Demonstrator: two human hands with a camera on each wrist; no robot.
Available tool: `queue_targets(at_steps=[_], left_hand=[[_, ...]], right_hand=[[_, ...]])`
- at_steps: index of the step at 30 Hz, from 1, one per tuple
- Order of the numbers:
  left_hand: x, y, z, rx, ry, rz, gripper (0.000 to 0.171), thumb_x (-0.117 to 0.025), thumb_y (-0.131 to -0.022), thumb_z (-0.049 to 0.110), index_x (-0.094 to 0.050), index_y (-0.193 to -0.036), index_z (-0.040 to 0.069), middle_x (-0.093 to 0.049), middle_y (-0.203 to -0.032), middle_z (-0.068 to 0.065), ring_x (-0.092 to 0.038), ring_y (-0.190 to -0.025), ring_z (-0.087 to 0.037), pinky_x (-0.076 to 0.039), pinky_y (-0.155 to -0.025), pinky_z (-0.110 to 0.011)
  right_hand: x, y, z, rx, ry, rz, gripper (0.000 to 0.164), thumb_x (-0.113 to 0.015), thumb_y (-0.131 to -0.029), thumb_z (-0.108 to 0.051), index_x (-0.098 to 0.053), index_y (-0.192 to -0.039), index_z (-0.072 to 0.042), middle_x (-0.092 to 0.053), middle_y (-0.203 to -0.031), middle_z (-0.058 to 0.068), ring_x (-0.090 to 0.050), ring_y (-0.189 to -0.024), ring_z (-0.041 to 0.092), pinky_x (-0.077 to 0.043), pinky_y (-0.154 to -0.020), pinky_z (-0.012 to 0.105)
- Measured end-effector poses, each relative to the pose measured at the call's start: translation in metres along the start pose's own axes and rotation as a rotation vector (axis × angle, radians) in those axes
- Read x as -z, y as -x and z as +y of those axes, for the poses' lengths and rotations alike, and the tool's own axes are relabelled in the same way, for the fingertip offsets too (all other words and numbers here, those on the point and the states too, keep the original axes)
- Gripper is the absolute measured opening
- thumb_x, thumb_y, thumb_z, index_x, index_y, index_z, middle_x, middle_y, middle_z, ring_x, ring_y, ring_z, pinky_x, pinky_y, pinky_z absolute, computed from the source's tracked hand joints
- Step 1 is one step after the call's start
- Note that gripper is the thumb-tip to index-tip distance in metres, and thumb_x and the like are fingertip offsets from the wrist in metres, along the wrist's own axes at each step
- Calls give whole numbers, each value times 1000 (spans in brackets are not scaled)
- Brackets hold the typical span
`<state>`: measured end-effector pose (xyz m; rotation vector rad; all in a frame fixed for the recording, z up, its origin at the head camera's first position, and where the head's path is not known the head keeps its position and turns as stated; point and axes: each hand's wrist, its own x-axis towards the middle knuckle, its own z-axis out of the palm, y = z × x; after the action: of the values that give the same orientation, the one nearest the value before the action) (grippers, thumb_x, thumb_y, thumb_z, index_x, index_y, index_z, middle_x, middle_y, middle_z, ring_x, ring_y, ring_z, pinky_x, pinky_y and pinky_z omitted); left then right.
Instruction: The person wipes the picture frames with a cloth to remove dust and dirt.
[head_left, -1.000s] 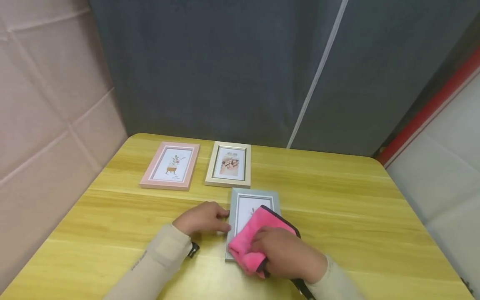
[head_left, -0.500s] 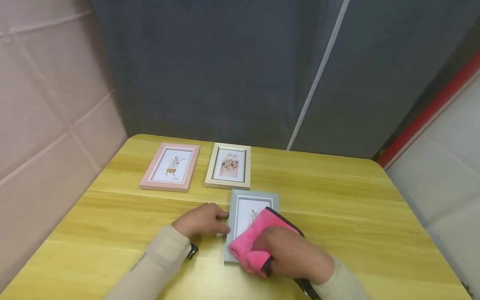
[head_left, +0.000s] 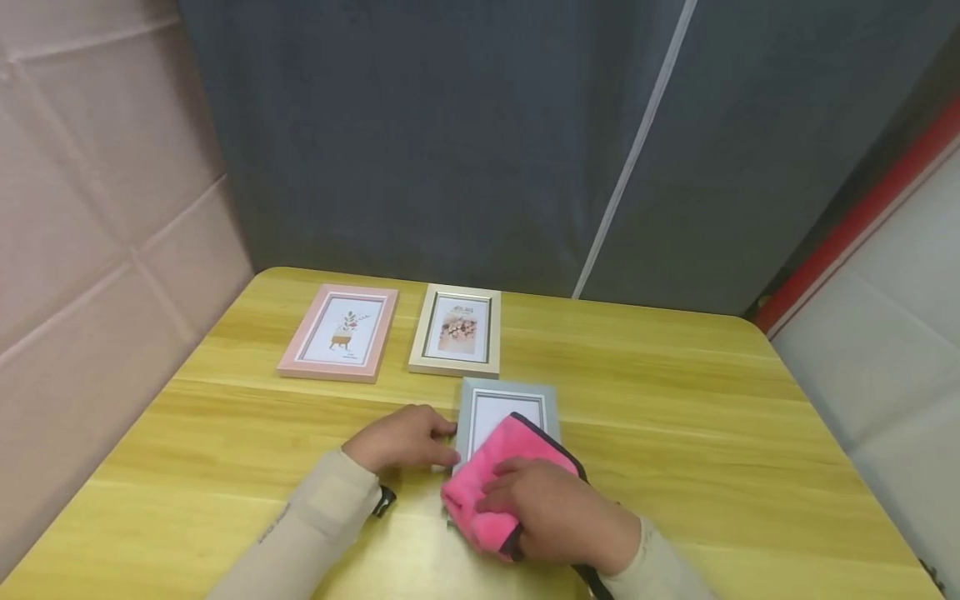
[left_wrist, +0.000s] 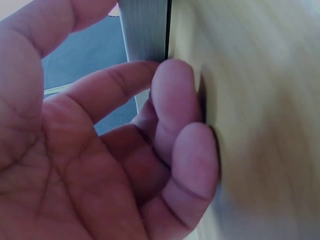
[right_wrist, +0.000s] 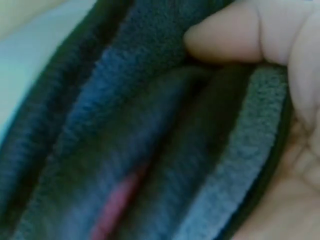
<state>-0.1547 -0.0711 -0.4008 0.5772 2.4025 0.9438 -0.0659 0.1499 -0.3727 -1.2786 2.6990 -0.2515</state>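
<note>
On the table lies a grey-blue picture frame [head_left: 550,400], its lower part covered by a folded pink cloth [head_left: 487,475] with dark trim. My right hand [head_left: 558,508] grips the cloth and presses it on the frame. In the right wrist view the cloth's dark grey underside [right_wrist: 150,110] shows in folds, with the thumb [right_wrist: 230,35] against it. My left hand [head_left: 405,437] holds the frame's left edge with thumb and index finger. Up close in the left wrist view, the other fingers [left_wrist: 195,160] are curled against the tabletop beside the frame's side [left_wrist: 145,32].
A pink picture frame [head_left: 315,333] and a cream-gold picture frame [head_left: 422,337] lie side by side farther back on the wooden table [head_left: 675,417]. A dark curtain [head_left: 412,150] hangs behind the table. Pale panels stand left and right, with a red strip [head_left: 862,208] at the right.
The right hand and cloth shift slightly right, then back left and a little toward the person, now covering more of the print. The left hand stays at the grey-blue frame's edge.
</note>
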Motion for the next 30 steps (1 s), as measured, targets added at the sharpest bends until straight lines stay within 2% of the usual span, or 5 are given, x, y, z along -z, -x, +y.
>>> queue_targets(at_steps=[6, 14, 22, 26, 30], left_hand=[[2, 1, 1, 12, 3, 0, 50, -80, -83, 24, -67, -126, 1, -71, -99, -9, -39, -58, -15, -38, -55, -31], [2, 3, 3, 3, 14, -13, 52, -79, -83, 22, -65, -127, -1, -44, -58, 0, -37, -52, -12, -34, -51, -29], [0, 3, 3, -9, -7, -8, 53, -79, -83, 23, -65, -127, -1, -42, -59, 0, -38, -52, -12, -35, -51, -29], [1, 2, 3, -7, -29, -1, 52, -79, -83, 24, -66, -127, 0, -39, -59, 1, -36, -53, -12, -34, -52, -29], [1, 2, 3, 3, -34, -5, 54, -79, -82, 26, -66, -128, 1, -38, -59, 2, -36, -54, -12, -34, -52, -29]], right_hand=[[7, 6, 7, -138, -103, -1, 28, -75, -69, -5, -60, -63, -28, -45, -59, -21, -46, -67, 3, -45, -73, 20], [15, 17, 17, -263, -170, 3, 27, -72, -65, -6, -55, -56, -26, -39, -52, -14, -38, -51, 4, -36, -49, 20], [14, 15, 16, -230, -132, 13, 27, -74, -67, -6, -55, -59, -24, -40, -54, -14, -39, -56, 5, -38, -55, 20], [9, 10, 16, -83, -171, 55, 23, -79, -75, -9, -65, -72, -27, -53, -66, -22, -51, -72, 1, -46, -75, 20], [1, 3, 12, 100, -114, 79, 25, -75, -84, -10, -74, -106, -23, -68, -103, -20, -59, -106, 5, -44, -100, 27]])
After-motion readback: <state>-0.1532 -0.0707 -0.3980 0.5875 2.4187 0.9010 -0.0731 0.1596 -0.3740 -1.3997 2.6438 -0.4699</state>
